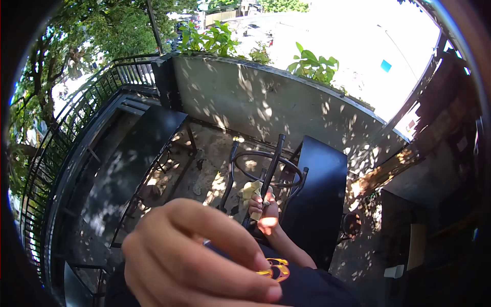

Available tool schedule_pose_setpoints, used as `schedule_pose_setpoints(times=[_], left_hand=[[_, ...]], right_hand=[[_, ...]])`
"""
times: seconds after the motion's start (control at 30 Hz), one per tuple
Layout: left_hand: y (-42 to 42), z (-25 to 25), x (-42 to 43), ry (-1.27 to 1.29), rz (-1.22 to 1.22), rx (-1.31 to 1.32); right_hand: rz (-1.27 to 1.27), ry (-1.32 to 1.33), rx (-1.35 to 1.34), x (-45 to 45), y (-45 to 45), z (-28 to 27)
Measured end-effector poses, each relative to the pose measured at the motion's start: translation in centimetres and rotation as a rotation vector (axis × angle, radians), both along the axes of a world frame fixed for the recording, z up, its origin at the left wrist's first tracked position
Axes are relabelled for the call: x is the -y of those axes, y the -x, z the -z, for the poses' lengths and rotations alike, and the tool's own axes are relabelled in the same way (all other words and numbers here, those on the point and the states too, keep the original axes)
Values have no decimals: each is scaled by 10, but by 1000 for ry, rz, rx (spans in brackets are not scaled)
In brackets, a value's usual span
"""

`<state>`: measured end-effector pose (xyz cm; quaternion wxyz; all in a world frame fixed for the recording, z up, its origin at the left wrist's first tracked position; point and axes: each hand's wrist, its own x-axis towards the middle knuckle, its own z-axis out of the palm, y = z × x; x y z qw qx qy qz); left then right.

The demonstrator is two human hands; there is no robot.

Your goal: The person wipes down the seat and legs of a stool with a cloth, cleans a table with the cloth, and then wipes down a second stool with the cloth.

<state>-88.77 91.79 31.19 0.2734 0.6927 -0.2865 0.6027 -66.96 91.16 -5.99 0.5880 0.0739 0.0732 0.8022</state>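
Observation:
A stool with dark metal legs and a round ring (239, 169) is upturned, its legs pointing up. My right hand (267, 212) wraps a pale yellow cloth (250, 189) around one of those legs, with cloth showing above and between the fingers. Large and close to the camera, my left hand (189, 256) reaches in from the lower left. Its fingers are loosely curled, with a gap between the fingertips and nothing visible in it. Behind it is a dark shirt with a yellow and red print (279, 270). The stool's seat is hidden.
A long black table (148, 138) stands on the left and another black tabletop (319, 179) stands right of the stool. A concrete wall (215, 84) and a metal railing (71, 120) bound the space. A white cup-like object (394, 271) lies lower right.

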Motion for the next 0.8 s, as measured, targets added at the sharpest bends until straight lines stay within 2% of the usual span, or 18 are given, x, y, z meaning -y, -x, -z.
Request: schedule_pose_setpoints(times=[0.07,0.1,0.13,0.17,0.23,0.3,0.33,0.37,0.43,0.47,0.5,0.57,0.63,0.67,0.7,0.77,0.8], left_hand=[[-9,38,-18,231,19,-55],[-13,63,-41,322,-150,-266],[-34,98,-61,471,-216,-407],[-59,123,-73,621,-447,-619],[-99,248,-122,722,-873,-906],[-113,284,-144,1308,-141,-1114],[-116,304,-159,1435,149,-1099],[-113,290,-148,1602,481,-917],[-109,296,-159,1521,655,-842],[-108,300,-160,1529,691,-809],[-106,304,-158,1541,729,-775],[-104,305,-157,1580,725,-737],[-102,300,-154,1638,639,-728],[-102,304,-157,1660,571,-709],[-103,305,-156,1682,469,-692],[-103,309,-157,1703,467,-696],[-105,307,-156,1727,477,-708]], right_hand=[[3,32,48,3,1,3],[15,34,72,-1,0,2],[50,103,19,1,5,-15],[37,89,43,-2,4,-6],[-98,109,124,-3,2,-5],[27,153,492,-1,19,-24],[103,168,671,-3,25,-33],[96,122,829,-1,25,-38],[127,11,983,7,26,-49],[125,-26,1094,8,24,-46],[77,-21,1268,-1,16,-10],[143,-128,1685,3,10,6],[384,-367,2156,28,12,-32],[163,-574,2221,39,1,-63],[128,-563,2167,41,1,-60],[-47,-462,2053,42,-4,-84],[98,-330,2041,30,-3,-86]])
